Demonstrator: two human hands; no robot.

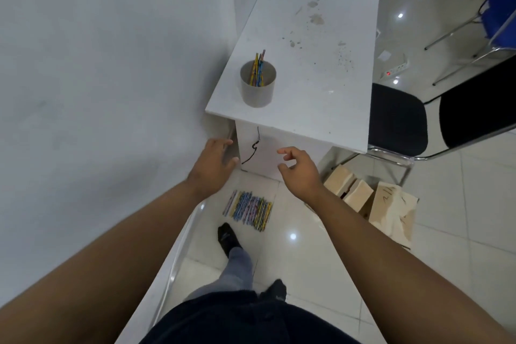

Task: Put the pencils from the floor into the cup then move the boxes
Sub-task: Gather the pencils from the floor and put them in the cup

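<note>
A grey cup [257, 90] stands near the front left corner of the white table [312, 70] with a few coloured pencils upright in it. A row of several coloured pencils [249, 209] lies on the tiled floor just in front of the table's base. Cardboard boxes [371, 204] sit on the floor to the right of the pencils. My left hand [213, 167] and my right hand [300, 169] hang in the air above the floor pencils, both empty with fingers apart and loosely curled.
A white wall [97, 78] runs along the left. A black chair [399, 120] stands at the table's right side, and a blue chair [499, 17] stands further back. A power strip [393, 70] lies on the floor. My feet in black socks [227, 237] stand behind the pencils.
</note>
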